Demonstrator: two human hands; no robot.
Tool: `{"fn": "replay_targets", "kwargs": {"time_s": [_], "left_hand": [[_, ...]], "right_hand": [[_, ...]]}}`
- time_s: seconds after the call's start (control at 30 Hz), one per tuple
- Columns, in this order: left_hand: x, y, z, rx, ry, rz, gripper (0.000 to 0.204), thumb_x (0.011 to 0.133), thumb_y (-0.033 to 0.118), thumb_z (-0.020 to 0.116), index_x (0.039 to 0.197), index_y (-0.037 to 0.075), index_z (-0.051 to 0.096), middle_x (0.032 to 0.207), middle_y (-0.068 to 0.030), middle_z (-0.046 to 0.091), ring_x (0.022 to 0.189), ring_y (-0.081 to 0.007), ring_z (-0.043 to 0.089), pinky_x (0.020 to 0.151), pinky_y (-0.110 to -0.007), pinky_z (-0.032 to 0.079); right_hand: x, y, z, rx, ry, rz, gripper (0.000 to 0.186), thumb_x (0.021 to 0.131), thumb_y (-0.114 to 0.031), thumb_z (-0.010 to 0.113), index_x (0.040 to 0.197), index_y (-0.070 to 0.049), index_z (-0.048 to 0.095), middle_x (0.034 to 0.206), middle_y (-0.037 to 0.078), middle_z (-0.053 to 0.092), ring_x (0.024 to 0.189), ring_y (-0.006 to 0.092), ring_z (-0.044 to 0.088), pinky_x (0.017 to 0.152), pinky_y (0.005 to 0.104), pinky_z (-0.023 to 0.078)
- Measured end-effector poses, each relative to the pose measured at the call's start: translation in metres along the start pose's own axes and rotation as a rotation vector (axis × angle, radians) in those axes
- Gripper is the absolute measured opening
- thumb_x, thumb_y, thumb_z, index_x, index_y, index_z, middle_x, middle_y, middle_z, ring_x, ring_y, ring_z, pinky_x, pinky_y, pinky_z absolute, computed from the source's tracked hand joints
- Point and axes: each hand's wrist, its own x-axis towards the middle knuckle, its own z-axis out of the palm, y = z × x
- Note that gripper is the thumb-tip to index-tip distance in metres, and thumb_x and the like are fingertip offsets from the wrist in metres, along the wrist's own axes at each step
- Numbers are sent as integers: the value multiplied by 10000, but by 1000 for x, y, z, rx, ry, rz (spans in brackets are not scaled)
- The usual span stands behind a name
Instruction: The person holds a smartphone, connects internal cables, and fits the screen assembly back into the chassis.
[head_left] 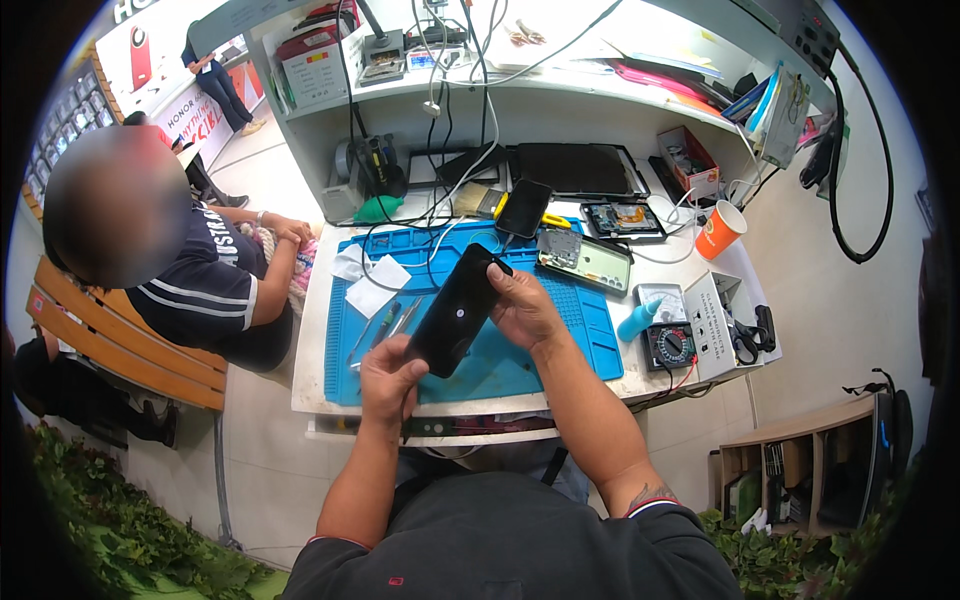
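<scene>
A black, glossy, rectangular phone [456, 322] was held above a blue, rectangular work mat [508, 378].
The left hand [390, 382] gripped its lower-left end; the right hand [524, 308] gripped its upper-right edge.

Black phone [457, 312], blue mat [502, 362], orange cup [720, 232], white tissue [376, 290]

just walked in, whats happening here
A person holds a black phone over a blue mat, left grip at its near end, right grip near its far end. A small light mark shows on its dark front. Slim tools lie to its left; an opened device lies farther right.
</scene>
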Motion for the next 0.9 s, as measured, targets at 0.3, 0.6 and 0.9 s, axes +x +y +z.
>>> {"fn": "replay_targets", "kwargs": {"time_s": [0.3, 0.6, 0.9], "left_hand": [[-1, -2, -4, 14, 14, -21, 304, 821, 77, 887, 1062, -27, 734, 1022, -97, 732, 931, -178, 687, 863, -287, 530], [-2, -1, -5, 15, 22, -31, 284, 828, 53, 873, 1061, -27, 731, 1026, -100, 731, 942, -180, 693, 848, -273, 533], [-3, 0, -7, 44, 38, -51, 274, 834, 73, 873, 1048, -23, 731, 1010, -101, 725, 927, -171, 686, 841, -273, 528]], "right_hand": [[-1, -1, 2, 7, -3, 4, 364, 990, -312, 737, 1153, 12, 711, 1093, 105, 768, 987, 199, 739, 913, 365, 573], [0, 1, -1, 2, -10, -2, 365, 998, -314, 726, 1168, 9, 709, 1112, 104, 765, 1013, 200, 734, 923, 361, 566], [-1, -1, 1, -22, -9, -2, 376, 993, -328, 731, 1156, 11, 714, 1101, 111, 767, 990, 206, 743, 914, 381, 573]]}}
